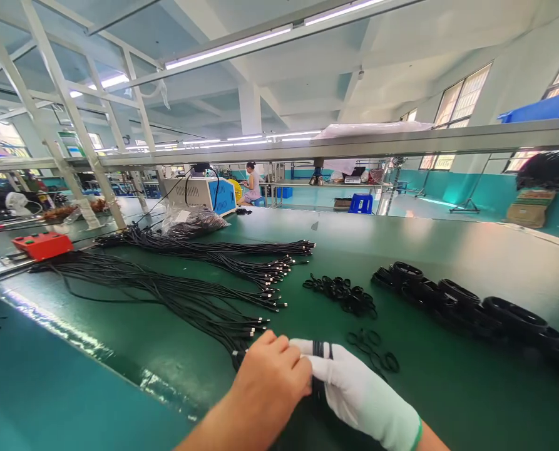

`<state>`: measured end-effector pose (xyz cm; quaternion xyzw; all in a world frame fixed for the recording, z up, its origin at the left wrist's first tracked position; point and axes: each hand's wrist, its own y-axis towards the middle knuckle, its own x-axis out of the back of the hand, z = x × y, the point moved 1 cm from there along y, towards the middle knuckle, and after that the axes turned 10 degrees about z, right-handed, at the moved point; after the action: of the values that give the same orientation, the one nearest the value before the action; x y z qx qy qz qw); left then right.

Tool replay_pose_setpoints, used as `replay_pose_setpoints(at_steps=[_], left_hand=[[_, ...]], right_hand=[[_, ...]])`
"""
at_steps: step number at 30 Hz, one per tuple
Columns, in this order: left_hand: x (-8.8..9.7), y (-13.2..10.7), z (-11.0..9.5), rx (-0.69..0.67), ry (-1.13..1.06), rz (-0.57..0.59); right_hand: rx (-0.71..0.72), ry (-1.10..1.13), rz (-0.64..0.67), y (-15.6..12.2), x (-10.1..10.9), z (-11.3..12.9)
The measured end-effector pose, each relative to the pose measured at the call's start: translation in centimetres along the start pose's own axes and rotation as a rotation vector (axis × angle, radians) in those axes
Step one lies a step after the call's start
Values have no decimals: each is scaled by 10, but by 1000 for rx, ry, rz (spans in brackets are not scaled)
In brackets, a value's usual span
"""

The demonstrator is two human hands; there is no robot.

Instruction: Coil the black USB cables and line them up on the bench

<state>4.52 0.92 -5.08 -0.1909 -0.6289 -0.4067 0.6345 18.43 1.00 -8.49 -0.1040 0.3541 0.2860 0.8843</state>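
Observation:
My bare left hand [274, 376] is closed, its fingertips meeting the gloved fingers of my right hand [354, 382]; whatever it grips is hidden. Dark bands cross the white glove's fingers, and a black cable coil [317, 391] hangs below the thumb, partly covered by both hands. Just left of my hands, long black cables [166, 288] lie spread out, with light metal plugs at their near ends. Small black loops [370, 344] are scattered beside my right hand. A pile of similar loops [342, 293] lies farther back.
Bundled black cable coils [452, 300] form a row on the right of the green table [429, 250]. At the left stands a red box [42, 245]. Behind are a plastic bag [192, 220], a blue-and-white machine [204, 191] and an overhead shelf [354, 145]. A person [251, 185] sits far back.

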Motion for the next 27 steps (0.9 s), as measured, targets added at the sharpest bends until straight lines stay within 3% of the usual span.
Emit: replay_pose_setpoints(at_steps=[2, 4, 9, 12, 15, 17, 21, 25, 27], left_hand=[[12, 7, 17, -151, -11, 33], [18, 12, 30, -218, -61, 70], [18, 15, 36, -256, -235, 85], [19, 15, 36, -144, -462, 183], [12, 17, 39, 109, -1047, 382], [2, 16, 38, 228, -1299, 432], [-20, 6, 25, 288, -1421, 349], [-27, -6, 13, 286, -1560, 245], [-28, -9, 8, 333, -1531, 180]], right_hand=[[-110, 43, 206, -3, -2, -4], [-160, 106, 316, -5, -1, -8], [-214, 100, 314, -8, 10, -18], [-245, 114, 320, -10, 14, -21], [-255, 180, 343, -11, 13, -19], [-261, 246, 344, -11, 11, -17], [-268, 323, 338, -10, 11, -15], [-207, 130, 324, -11, 12, -16], [-201, 46, 326, -12, 10, -15]])
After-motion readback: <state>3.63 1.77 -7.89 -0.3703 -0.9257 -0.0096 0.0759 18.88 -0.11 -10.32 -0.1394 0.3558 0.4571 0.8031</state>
